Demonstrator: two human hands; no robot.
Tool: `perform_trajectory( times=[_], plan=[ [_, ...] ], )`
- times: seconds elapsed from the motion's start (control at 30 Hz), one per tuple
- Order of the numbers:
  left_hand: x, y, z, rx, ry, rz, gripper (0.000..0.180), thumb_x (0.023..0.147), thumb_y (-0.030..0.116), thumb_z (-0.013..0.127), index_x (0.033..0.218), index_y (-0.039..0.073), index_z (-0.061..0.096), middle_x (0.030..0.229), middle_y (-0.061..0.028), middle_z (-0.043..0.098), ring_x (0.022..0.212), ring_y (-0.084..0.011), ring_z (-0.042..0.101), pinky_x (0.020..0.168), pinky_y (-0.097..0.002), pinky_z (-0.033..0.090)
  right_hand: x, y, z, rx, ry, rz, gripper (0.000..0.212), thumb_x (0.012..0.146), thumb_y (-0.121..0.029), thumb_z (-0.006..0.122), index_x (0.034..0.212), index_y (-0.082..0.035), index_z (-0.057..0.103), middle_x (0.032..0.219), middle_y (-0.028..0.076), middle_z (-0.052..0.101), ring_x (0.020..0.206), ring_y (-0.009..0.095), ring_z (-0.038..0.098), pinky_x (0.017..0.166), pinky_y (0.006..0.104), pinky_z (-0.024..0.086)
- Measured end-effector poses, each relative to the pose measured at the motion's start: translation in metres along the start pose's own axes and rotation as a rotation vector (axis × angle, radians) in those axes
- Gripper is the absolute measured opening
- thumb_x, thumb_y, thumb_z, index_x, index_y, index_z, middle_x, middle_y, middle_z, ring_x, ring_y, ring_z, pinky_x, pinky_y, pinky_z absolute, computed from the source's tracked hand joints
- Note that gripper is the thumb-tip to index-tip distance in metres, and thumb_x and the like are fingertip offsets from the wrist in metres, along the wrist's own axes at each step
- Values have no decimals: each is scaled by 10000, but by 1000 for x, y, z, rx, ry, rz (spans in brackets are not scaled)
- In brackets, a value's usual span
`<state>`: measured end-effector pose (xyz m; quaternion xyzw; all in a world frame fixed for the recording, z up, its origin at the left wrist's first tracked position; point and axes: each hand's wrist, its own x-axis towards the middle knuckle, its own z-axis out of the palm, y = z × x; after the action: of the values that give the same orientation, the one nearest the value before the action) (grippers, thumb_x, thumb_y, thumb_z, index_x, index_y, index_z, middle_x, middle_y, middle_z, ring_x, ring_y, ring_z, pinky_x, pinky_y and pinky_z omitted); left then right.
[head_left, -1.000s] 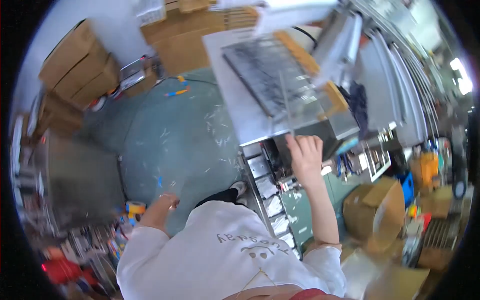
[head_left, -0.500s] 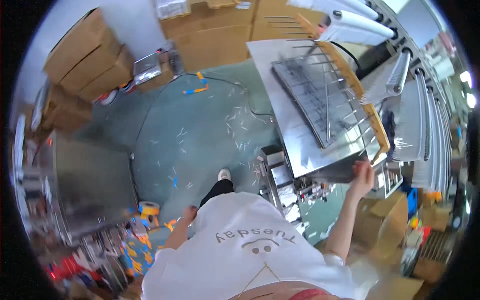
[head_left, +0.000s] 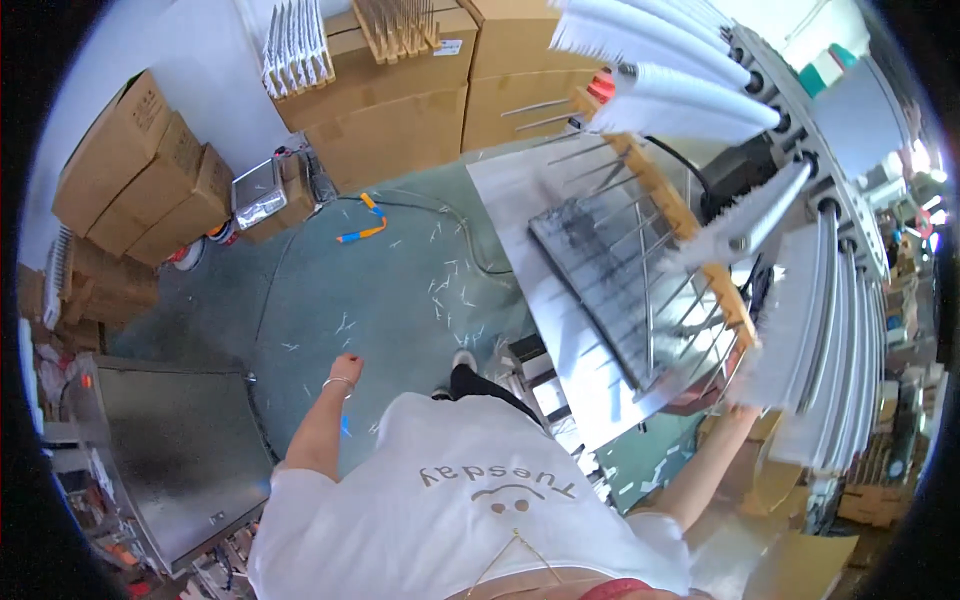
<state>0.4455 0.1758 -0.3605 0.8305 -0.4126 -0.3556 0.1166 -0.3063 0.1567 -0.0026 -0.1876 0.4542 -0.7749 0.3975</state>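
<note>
item, nearest: my white shirt, grey print across the chest. item: my left hand, raised over the green floor, fingers curled in, nothing seen in them, a bracelet at the wrist. item: my right hand, reached out at the near end of the wooden bar, partly hidden there; i cannot tell whether my fingers are closed on it. item: one wooden bar, set with thin metal rods, placed above the right part of the metal table; long axis slanting, near end right and toward me, far end up and to the left. the rods leave the bar on its left side, the far ones pointing left, the near ones left and back toward me. item: one dark flat panel on the table beneath the rods, its long edge roughly in line with the bar; contact between rods and panel cannot be told. item: white fringed rolls, several, on the machine frame just right of the bar. item, farthest: large cardboard boxes, two rod racks on top, their rods standing upward.
</note>
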Motion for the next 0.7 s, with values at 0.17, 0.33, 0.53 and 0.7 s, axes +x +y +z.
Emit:
perform_trajectory(
  times=[0.17, 0.33, 0.53, 0.7],
  plan=[
    [11, 123, -25, 273, -565, 249, 353, 802, 305, 542, 1007, 37, 643, 1026, -213, 627, 965, -379, 588, 841, -423, 471, -42, -4, 22, -274, 47, -213, 352, 874, -161, 563, 1168, 17, 485, 1060, 166, 569, 935, 279, 582, 800, 338, 511],
    [50, 195, -22, 233, -391, 285, 340, 805, 303, 538, 971, 27, 646, 1001, -220, 626, 952, -384, 590, 824, -430, 468, -98, -25, 6, -552, 105, -425, 367, 878, -161, 555, 1186, 21, 475, 1092, 165, 554, 972, 289, 567, 833, 365, 498],
    [101, 230, -19, 210, -422, 472, 352, 795, 321, 567, 984, 38, 658, 989, -193, 646, 939, -359, 609, 837, -409, 476, -173, -43, -27, -860, 132, -635, 384, 883, -161, 544, 1207, 26, 462, 1130, 164, 536, 1015, 301, 548, 872, 398, 482],
    [143, 228, -58, 291, -593, 557, 345, 801, 342, 582, 973, 56, 672, 978, -168, 658, 946, -332, 613, 843, -397, 476, -162, 32, 75, -1047, 113, -816, 398, 887, -161, 536, 1225, 30, 451, 1163, 162, 521, 1051, 310, 533, 904, 426, 469]
  ],
)
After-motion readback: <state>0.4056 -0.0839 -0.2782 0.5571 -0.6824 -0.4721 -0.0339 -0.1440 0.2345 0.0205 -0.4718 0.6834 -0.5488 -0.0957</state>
